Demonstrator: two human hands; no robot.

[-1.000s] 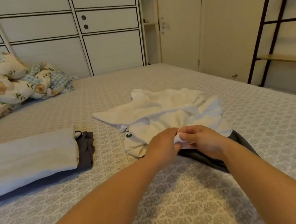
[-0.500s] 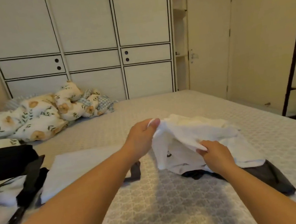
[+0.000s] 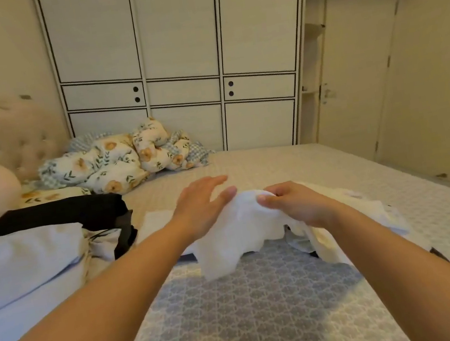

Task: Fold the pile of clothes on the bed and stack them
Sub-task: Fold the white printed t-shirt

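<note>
Two hands working over a white garment near the middle of the bed: right hand pinching a bunched fold at the top of the cloth, fingers curled round it; left hand spread flat with fingers straight, resting against the left side of the same bunch. Hanging limp from the grip and draping onto the patterned bedspread, with one loose corner trailing toward the camera. Judging by the drape: light, thin, very soft, holding no shape, likely sliding and crumpling if gripped mid-panel. Probably handling best when taken at a seam, hem or shoulder edge with both hands well apart, then shaken flat before folding. Lying beneath and to the right, more pale clothing with something dark under it, kind not discernible. Sitting at the left, folded pieces, light ones in front of a black one.
</note>
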